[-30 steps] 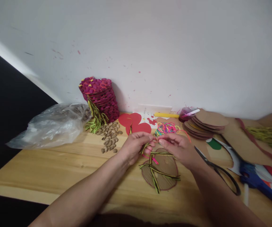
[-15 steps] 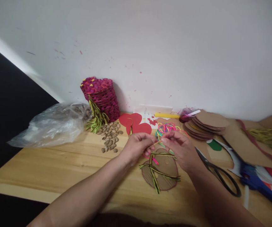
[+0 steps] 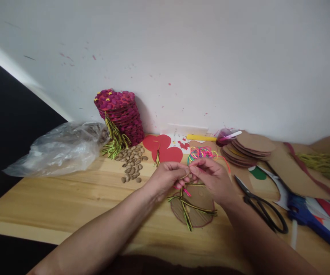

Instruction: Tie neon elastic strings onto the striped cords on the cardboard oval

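My left hand [image 3: 167,176] and my right hand [image 3: 212,176] meet above a brown cardboard disc [image 3: 201,208] lying on the wooden table [image 3: 67,206]. Both hands have their fingers pinched together on thin cord between them. Green-and-black cords [image 3: 188,206] lie crossed over the disc, and a pink cord end [image 3: 186,191] shows under my left hand. A tangle of bright neon cords [image 3: 201,153] lies just behind my fingers.
Black scissors [image 3: 261,209] lie right of the disc. A blue tool [image 3: 316,221] is further right. Brown discs [image 3: 249,147] are stacked at the back right. A pile of purple discs [image 3: 122,116], seeds [image 3: 132,164], a plastic bag [image 3: 59,151] and red paper hearts [image 3: 162,149] stand at the back left.
My hands have come closer together and moved slightly back, the cord between them shorter. The view has shifted a little.
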`<action>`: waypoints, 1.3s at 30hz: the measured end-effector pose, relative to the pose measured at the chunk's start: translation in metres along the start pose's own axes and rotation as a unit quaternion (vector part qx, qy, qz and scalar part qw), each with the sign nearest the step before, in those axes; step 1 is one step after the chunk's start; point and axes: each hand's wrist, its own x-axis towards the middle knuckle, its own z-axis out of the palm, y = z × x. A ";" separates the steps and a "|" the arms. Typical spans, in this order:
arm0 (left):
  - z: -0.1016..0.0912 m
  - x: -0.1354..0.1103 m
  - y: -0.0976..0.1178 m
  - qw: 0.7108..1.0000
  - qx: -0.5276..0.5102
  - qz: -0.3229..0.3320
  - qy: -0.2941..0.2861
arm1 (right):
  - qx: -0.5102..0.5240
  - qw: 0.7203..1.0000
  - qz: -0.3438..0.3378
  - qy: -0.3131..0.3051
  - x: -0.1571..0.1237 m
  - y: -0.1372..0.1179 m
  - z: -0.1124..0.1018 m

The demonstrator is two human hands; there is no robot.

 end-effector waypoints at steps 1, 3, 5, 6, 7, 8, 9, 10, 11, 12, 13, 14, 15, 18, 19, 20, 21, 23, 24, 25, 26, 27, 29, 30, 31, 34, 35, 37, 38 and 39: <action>0.000 0.000 0.000 1.000 -0.004 -0.002 -0.003 | 0.005 1.000 0.008 -0.001 0.000 0.000 -0.001; 0.000 0.001 -0.002 1.000 -0.013 -0.007 -0.005 | 0.013 1.000 0.022 -0.005 0.001 0.000 -0.003; -0.001 0.002 -0.003 1.000 -0.019 -0.012 -0.004 | 0.013 0.999 0.036 -0.011 0.002 -0.001 -0.005; -0.001 0.002 -0.004 1.000 -0.020 -0.012 -0.003 | 0.010 0.999 0.042 -0.014 0.002 -0.001 -0.005; -0.002 0.002 -0.004 1.000 -0.020 -0.010 -0.002 | 0.006 0.999 0.044 -0.016 0.003 -0.001 -0.006; -0.002 0.002 -0.005 1.000 -0.019 -0.008 -0.003 | 0.001 0.999 0.046 -0.017 0.003 -0.002 -0.006; -0.003 0.003 -0.005 1.000 -0.019 -0.005 -0.004 | -0.005 0.999 0.045 -0.019 0.003 -0.002 -0.007; -0.003 0.003 -0.006 1.000 -0.021 -0.004 -0.005 | -0.010 0.999 0.042 -0.021 0.003 -0.003 -0.008; -0.003 0.003 -0.006 1.000 -0.025 -0.004 -0.007 | -0.017 0.999 0.039 -0.023 0.004 -0.003 -0.008; -0.004 0.003 -0.005 0.999 -0.030 -0.007 -0.009 | -0.023 0.999 0.035 -0.027 0.004 -0.004 -0.009; -0.004 0.003 -0.005 0.999 -0.038 -0.014 -0.013 | -0.030 0.999 0.029 -0.031 0.004 -0.005 -0.010; -0.004 0.002 -0.005 0.998 -0.047 -0.024 -0.016 | -0.037 0.998 0.023 -0.035 0.005 -0.005 -0.011; -0.004 0.002 -0.004 0.998 -0.056 -0.036 -0.020 | -0.045 0.998 0.016 -0.040 0.005 -0.006 -0.013; -0.005 0.002 -0.003 0.995 -0.073 -0.059 -0.031 | -0.064 0.997 0.001 -0.052 0.007 -0.005 -0.017; -0.005 0.001 -0.002 0.995 -0.075 -0.062 -0.035 | -0.067 0.996 0.000 -0.056 0.007 -0.005 -0.019; -0.005 0.001 -0.002 0.994 -0.077 -0.062 -0.038 | -0.070 0.996 -0.001 -0.060 0.007 -0.004 -0.020; -0.005 0.001 -0.002 0.994 -0.078 -0.063 -0.041 | -0.072 0.995 -0.001 -0.062 0.007 -0.004 -0.020; -0.005 0.001 -0.001 0.994 -0.081 -0.066 -0.045 | -0.079 0.995 -0.002 -0.062 0.007 -0.004 -0.021; -0.004 0.001 -0.001 0.993 -0.082 -0.068 -0.045 | -0.083 0.995 -0.003 -0.061 0.007 -0.004 -0.020; -0.004 0.001 0.000 0.993 -0.083 -0.069 -0.043 | -0.086 0.994 -0.005 -0.061 0.006 -0.005 -0.020; -0.004 0.001 0.000 0.993 -0.082 -0.071 -0.040 | -0.090 0.994 -0.008 -0.061 0.006 -0.005 -0.019; -0.003 0.001 0.000 0.994 -0.081 -0.072 -0.036 | -0.093 0.994 -0.012 -0.061 0.006 -0.006 -0.019; -0.003 0.001 -0.001 0.994 -0.077 -0.070 -0.032 | -0.099 0.993 -0.023 -0.059 0.005 -0.007 -0.018; -0.003 0.001 -0.001 0.994 -0.077 -0.069 -0.030 | -0.102 0.993 -0.028 -0.056 0.005 -0.007 -0.017; -0.003 0.001 -0.002 0.994 -0.077 -0.068 -0.029 | -0.106 0.993 -0.032 -0.052 0.005 -0.006 -0.017; -0.003 0.002 -0.004 0.995 -0.077 -0.066 -0.026 | -0.113 0.992 -0.042 -0.045 0.006 -0.005 -0.018; -0.003 0.002 -0.004 0.995 -0.076 -0.066 -0.023 | -0.115 0.991 -0.044 -0.044 0.006 -0.005 -0.018; -0.004 0.002 -0.003 0.995 -0.072 -0.065 -0.019 | -0.119 0.991 -0.049 -0.043 0.006 -0.004 -0.018; -0.004 0.002 -0.003 0.995 -0.069 -0.063 -0.018 | -0.119 0.991 -0.049 -0.043 0.006 -0.004 -0.018; -0.003 0.002 -0.003 0.996 -0.065 -0.060 -0.016 | -0.118 0.991 -0.048 -0.042 0.007 -0.005 -0.018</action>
